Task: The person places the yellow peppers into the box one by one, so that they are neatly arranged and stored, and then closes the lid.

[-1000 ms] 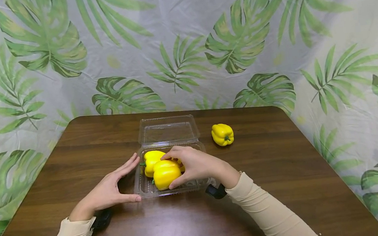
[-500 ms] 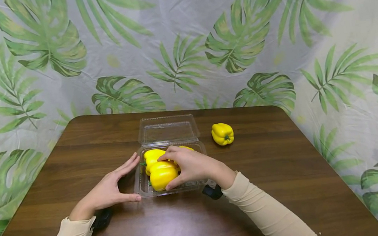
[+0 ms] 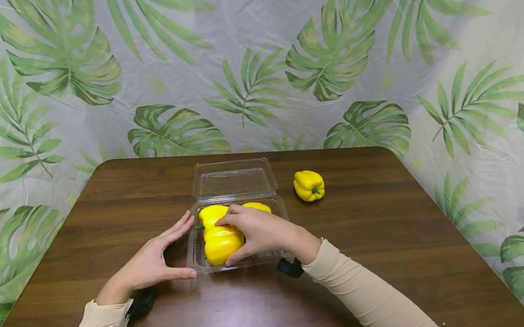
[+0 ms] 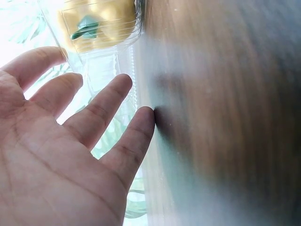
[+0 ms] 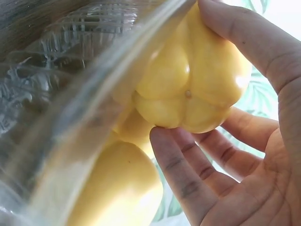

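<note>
My right hand point(image 3: 266, 231) grips a yellow bell pepper point(image 3: 223, 245) between thumb and fingers, at the front left inside a clear plastic clamshell container point(image 3: 196, 267). In the right wrist view, the held pepper's point(image 5: 188, 80) lobed end faces the camera, with the thumb on one side and the fingertips on the other. Behind it in the container lie another yellow bell pepper point(image 3: 211, 214) at the left and one point(image 3: 259, 206) at the right, partly hidden by the hand. My left hand point(image 3: 155, 258) has its fingers extended, fingertips and thumb right at the container's left edge.
The container's transparent lid point(image 3: 231, 179) lies folded back behind it. One more yellow bell pepper point(image 3: 308, 185) sits on the brown wooden table point(image 3: 367, 227), to the right of the lid. A leaf-patterned cloth point(image 3: 251, 54) hangs beyond the table's far edge.
My right hand has shifted slightly left with the bell pepper, which sits farther left in the container. More of the back right pepper shows. The left hand has stayed in place.
</note>
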